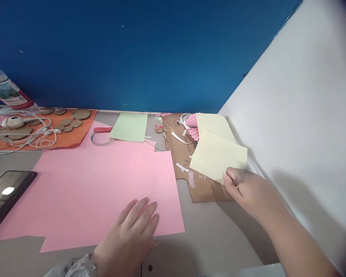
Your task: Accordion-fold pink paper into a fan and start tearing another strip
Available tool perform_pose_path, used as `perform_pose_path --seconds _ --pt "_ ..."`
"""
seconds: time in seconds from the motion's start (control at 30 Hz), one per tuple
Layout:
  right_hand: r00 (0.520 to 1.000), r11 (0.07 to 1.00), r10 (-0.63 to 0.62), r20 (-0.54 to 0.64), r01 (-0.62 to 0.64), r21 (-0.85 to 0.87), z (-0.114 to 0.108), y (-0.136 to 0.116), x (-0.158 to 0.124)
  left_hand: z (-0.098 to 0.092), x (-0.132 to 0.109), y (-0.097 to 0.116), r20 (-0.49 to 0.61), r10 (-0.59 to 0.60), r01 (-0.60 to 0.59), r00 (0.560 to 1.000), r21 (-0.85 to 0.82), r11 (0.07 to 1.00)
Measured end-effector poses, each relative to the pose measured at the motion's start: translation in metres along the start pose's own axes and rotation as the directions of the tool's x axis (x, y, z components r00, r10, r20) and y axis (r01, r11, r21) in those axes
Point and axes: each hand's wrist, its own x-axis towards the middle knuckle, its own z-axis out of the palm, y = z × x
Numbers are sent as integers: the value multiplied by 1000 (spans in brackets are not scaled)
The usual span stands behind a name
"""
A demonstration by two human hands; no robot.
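Observation:
My right hand (242,188) pinches the lower right corner of a pale yellow paper sheet (217,156) between thumb and fingers. The sheet is held above a piece of brown cardboard (209,192) and overlaps another pale yellow sheet (215,123) behind it. My left hand (132,227), a watch on its wrist, is palm down with fingers stretched out over the lower edge of a large pink paper sheet (103,184). Whether its palm touches the paper I cannot tell. Pink pleated paper fans (193,127) show beside the yellow sheets.
A light green sheet (129,127) lies at the back. Left are an orange sheet (75,134) with cardboard discs (81,114), tangled white earphones (43,132), a plastic bottle (11,94) and a phone (8,196). A blue wall (127,54) and white wall (305,115) bound the table.

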Motion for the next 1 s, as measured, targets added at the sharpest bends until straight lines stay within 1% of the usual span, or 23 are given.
perform_pose_path --seconds 0.03,0.1,0.13,0.17,0.2,0.23,0.3,0.33,0.37,0.4,0.43,0.47,0.5,0.57,0.6,0.63,0.7,0.77,0.8,0.87,0.93,1.0 --pt "995 996 65 71 -60 -69 -1 6 2 -1 2 0 6 20 -20 1000 13 1000" --pt "967 985 132 217 -102 -142 -1 14 6 0 4 0 7 76 -77 997 14 997" --pt "954 982 149 260 -111 -153 -1 16 7 1 3 -1 14 100 -100 995 9 995" --pt "948 983 151 280 -114 -144 -2 17 8 2 2 -1 24 120 -120 993 8 993" --pt "953 985 147 264 -118 -123 -2 15 9 3 1 -1 38 140 -140 989 9 990" --pt "967 989 131 219 -114 -90 -3 12 9 4 0 -1 48 160 -161 986 11 987" --pt "994 998 62 86 -63 7 -6 -1 5 4 -1 -2 54 187 -188 981 14 982" --pt "999 997 2 48 -6 83 -8 -11 1 4 0 -1 53 187 -188 981 11 982" --pt "995 981 -88 55 77 176 -10 -23 -4 3 1 -1 61 175 -176 983 1 984" --pt "977 950 -197 82 170 263 -10 -36 -9 1 3 0 79 156 -156 985 -13 988" --pt "948 903 -307 80 264 338 -10 -50 -16 0 5 1 102 139 -136 985 -31 990" --pt "914 849 -402 44 355 391 -8 -62 -22 -1 6 2 125 120 -115 985 -50 992" --pt "882 801 -470 34 410 436 -4 -74 -28 -1 8 3 137 103 -95 985 -65 993" --pt "847 750 -531 -2 471 465 7 -91 -38 -1 9 5 143 76 -64 987 -87 994" --pt "850 753 -527 -8 471 460 12 -96 -41 -1 10 5 137 67 -53 988 -103 993" --pt "860 765 -510 -22 466 444 17 -98 -44 -2 10 4 125 63 -46 990 -135 990" --pt "873 778 -485 -51 458 429 24 -98 -46 -5 10 0 68 51 -31 996 -259 965" --pt "883 768 -468 -41 429 475 25 -92 -46 -11 11 -7 4 16 -13 1000 -426 905" --pt "890 756 -455 -25 401 517 23 -89 -46 -14 12 -11 -8 -5 0 1000 -507 862" --pt "923 742 -384 24 293 603 18 -83 -45 -20 14 -18 18 -60 57 998 -648 760" --pt "967 751 -238 95 122 649 14 -79 -45 -22 17 -24 79 -95 122 992 -755 644" --pt "982 761 -102 161 -27 649 12 -78 -45 -20 18 -26 149 -123 193 981 -814 549"
